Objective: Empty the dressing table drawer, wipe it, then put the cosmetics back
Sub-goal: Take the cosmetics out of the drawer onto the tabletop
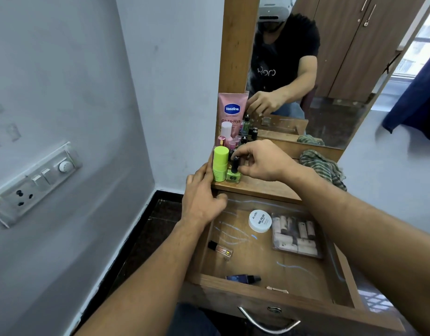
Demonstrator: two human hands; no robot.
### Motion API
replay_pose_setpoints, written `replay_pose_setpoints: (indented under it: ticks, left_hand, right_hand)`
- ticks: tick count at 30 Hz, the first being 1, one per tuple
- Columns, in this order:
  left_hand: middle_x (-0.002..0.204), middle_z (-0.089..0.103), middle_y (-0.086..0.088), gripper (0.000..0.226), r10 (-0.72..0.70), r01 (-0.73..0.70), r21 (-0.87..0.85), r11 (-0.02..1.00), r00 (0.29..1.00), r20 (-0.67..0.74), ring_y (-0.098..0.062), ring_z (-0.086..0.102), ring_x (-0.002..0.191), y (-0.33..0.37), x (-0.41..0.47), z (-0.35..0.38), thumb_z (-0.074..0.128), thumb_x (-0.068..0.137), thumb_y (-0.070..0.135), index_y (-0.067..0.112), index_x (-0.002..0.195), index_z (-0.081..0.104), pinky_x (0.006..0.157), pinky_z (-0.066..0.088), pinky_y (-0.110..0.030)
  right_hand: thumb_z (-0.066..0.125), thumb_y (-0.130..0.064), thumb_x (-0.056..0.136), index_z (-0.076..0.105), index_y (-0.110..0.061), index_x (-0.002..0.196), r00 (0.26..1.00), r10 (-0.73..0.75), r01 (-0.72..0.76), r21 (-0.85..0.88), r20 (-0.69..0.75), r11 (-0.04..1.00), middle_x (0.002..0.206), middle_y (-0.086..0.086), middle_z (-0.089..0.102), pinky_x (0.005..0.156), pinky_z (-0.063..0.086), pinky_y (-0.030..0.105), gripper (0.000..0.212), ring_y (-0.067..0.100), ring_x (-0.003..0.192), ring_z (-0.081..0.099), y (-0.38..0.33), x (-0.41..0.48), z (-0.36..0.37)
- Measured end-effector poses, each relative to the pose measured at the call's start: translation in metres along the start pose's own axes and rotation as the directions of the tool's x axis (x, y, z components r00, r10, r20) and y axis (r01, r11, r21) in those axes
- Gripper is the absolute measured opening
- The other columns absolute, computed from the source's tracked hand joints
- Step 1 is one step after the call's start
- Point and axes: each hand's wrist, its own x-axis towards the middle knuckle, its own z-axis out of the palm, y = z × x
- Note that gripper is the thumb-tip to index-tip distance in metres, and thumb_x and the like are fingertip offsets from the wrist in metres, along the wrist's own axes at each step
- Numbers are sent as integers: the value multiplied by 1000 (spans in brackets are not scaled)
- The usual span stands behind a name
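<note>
Head view: right hand (262,161) pinches the black cap of a green polish bottle (233,175) at the tabletop's (262,187) left edge, before a "Vaseline Gluta-Hya" tube (232,110). Left hand (202,200) rests straight-fingered on that edge. A "NAIL POLISH" jar (260,220) lies in the open drawer (269,258), bare wood mid-floor

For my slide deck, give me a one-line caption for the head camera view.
Right hand holds green nail polish on the tabletop above the open drawer.
</note>
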Motion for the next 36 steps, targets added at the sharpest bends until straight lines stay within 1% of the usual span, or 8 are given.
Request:
replay_pose_setpoints:
  ticks: [6, 11, 13, 15, 17, 19, 26, 36]
  left_hand:
    - [155, 37, 5, 95, -18, 18, 7, 1000, 1000, 13, -22, 37, 125, 3, -1, -2, 54, 69, 40, 22, 158, 28, 103, 41, -33]
    - [155, 38, 5, 94, -36, 35, 13, 999, 999, 15, -24, 39, 127, 4, -1, -1, 53, 66, 42, 23, 156, 31, 105, 36, -30]
    - [155, 37, 4, 94, -38, 37, 18, 999, 999, 18, -24, 39, 129, 5, -1, -1, 53, 66, 42, 22, 156, 31, 106, 34, -29]
    - [157, 35, 4, 93, -37, 36, 20, 999, 999, 22, -23, 36, 131, 6, 0, -2, 57, 70, 39, 20, 157, 30, 106, 34, -30]
    - [159, 33, 4, 91, -43, 42, 19, 999, 999, 26, -23, 33, 133, 8, 0, -3, 62, 74, 33, 19, 158, 28, 107, 34, -30]
    - [160, 32, 4, 90, -47, 47, 20, 999, 999, 25, -22, 32, 134, 11, -2, -4, 64, 77, 30, 19, 158, 28, 108, 34, -32]
    - [160, 30, 8, 89, -56, 56, 4, 998, 998, 34, -21, 31, 133, 12, -3, -6, 63, 76, 30, 22, 158, 28, 105, 37, -33]
    - [159, 34, 9, 93, -61, 61, 3, 998, 996, 57, -21, 35, 132, 11, 0, -8, 51, 67, 41, 24, 156, 32, 104, 36, -31]
  right_hand:
    - [74, -15, 78, 74, -24, 115, 983, 21, -5, 88, -182, 996, 84, -12, 67, 75, 55, 32, 38, -4, 61, 50, 5, -16, -2]
    - [75, -17, 77, 73, -23, 92, 921, 2, 49, 121, -389, 991, 79, -12, 63, 68, 51, 28, 16, -1, 64, 52, 0, -57, -2]
    - [77, -12, 76, 73, -20, 84, 954, -78, 126, 152, -288, 980, 76, -11, 64, 65, 42, 12, 12, -7, 65, 55, -10, -81, 5]
    - [78, -16, 76, 75, -21, 87, 988, -125, 113, 127, 93, 985, 81, -11, 68, 65, 37, 5, 12, -10, 69, 55, -17, -101, 22]
    - [79, -29, 78, 74, -26, 96, 880, -69, 51, 52, 470, 997, 91, -13, 71, 72, 45, 12, 19, -4, 73, 57, -17, -113, 47]
    - [81, -32, 77, 73, -26, 100, 790, -9, -11, 29, 613, 1000, 93, -11, 74, 78, 50, 22, 24, 4, 82, 64, -13, -119, 69]
    - [77, -27, 79, 74, -23, 102, 711, -18, 50, -25, 703, 998, 96, -7, 76, 84, 56, 30, 24, 15, 93, 67, -27, -120, 87]
    - [72, -32, 81, 71, -20, 96, 793, -32, 67, -35, 608, 997, 94, -2, 75, 79, 56, 32, 20, 22, 89, 67, -31, -117, 70]
